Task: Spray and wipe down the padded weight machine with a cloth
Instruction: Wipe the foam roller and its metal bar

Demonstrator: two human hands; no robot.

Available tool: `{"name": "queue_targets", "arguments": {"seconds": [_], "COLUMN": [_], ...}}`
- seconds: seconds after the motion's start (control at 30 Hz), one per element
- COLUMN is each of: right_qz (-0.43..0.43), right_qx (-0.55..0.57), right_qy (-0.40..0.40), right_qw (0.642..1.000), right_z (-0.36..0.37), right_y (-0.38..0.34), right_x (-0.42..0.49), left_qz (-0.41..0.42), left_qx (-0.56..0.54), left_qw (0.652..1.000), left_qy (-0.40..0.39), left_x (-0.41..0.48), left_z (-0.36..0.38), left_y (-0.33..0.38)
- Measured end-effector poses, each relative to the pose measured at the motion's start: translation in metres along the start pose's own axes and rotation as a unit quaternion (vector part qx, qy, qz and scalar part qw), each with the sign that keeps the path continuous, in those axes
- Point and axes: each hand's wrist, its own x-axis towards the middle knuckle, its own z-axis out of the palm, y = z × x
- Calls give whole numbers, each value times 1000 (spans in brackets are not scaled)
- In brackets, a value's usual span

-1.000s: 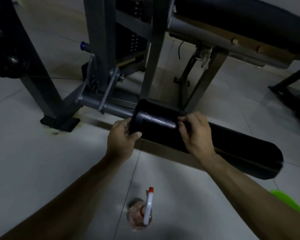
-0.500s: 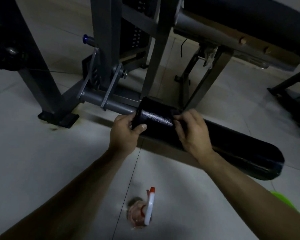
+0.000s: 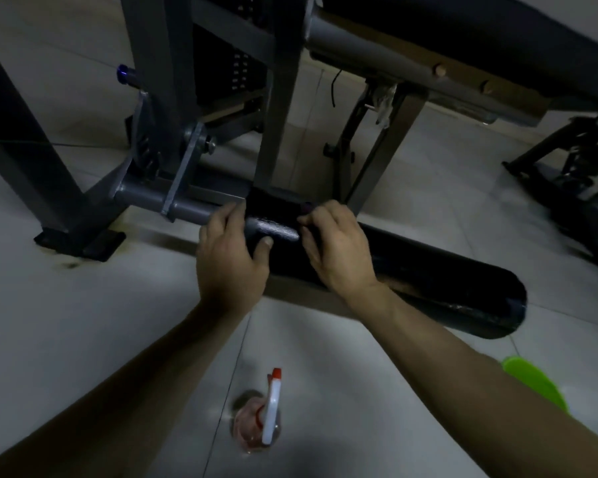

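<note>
Left hand: the left hand [image 3: 232, 257] wraps the inner end of the roller pad [image 3: 428, 284], thumb across the front, likely bracing it against spinning.
Right hand: the right hand [image 3: 339, 250] has its fingers curled, pinching what looks like a dark cloth [image 3: 273, 205] on the pad's top. The dim light leaves doubt.
Roller pad: a black cylinder in pebbled, glossy vinyl, low over the tiled floor [image 3: 83, 322] on a grey steel axle [image 3: 187, 210].
Spray bottle: the spray bottle [image 3: 259, 426] stands upright between the forearms, within reach. It has a clear body, white trigger and red tip.
</note>
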Motion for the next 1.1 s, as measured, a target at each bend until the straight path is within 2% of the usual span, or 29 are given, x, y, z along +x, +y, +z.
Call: {"name": "queue_targets", "arguments": {"seconds": [0.07, 0.17, 0.3, 0.43, 0.57, 0.7, 0.83, 0.93, 1.0, 1.1], "right_qz": [28, 80, 196, 296, 330, 297, 191, 125, 136, 226], "right_qx": [-11, -32, -65, -99, -93, -66, -35, -25, -49, -100], "right_qy": [17, 31, 71, 94, 142, 178, 122, 76, 83, 126], "right_qw": [999, 996, 976, 945, 929, 936, 973, 989, 986, 961], "right_z": [-17, -44, -95, -136, -148, -125, -84, -83, -102, -134], "right_y": [25, 64, 131, 181, 204, 186, 143, 138, 158, 193], "right_x": [-23, -59, -126, -184, -210, -196, -145, -137, -157, -198], "left_qz": [94, 223, 298, 312, 307, 323, 290, 277, 275, 271], "left_qx": [59, 106, 160, 213, 246, 249, 253, 244, 234, 228], "left_qw": [994, 967, 931, 913, 908, 901, 899, 899, 899, 893], "left_qy": [14, -65, -138, -153, -143, -147, -211, -235, -246, -277], "left_x": [-7, -21, -44, -51, -46, -26, -7, -3, -2, 6], "left_z": [11, 42, 85, 114, 130, 134, 128, 123, 120, 116], "left_y": [21, 49, 89, 113, 129, 130, 146, 151, 153, 158]}}
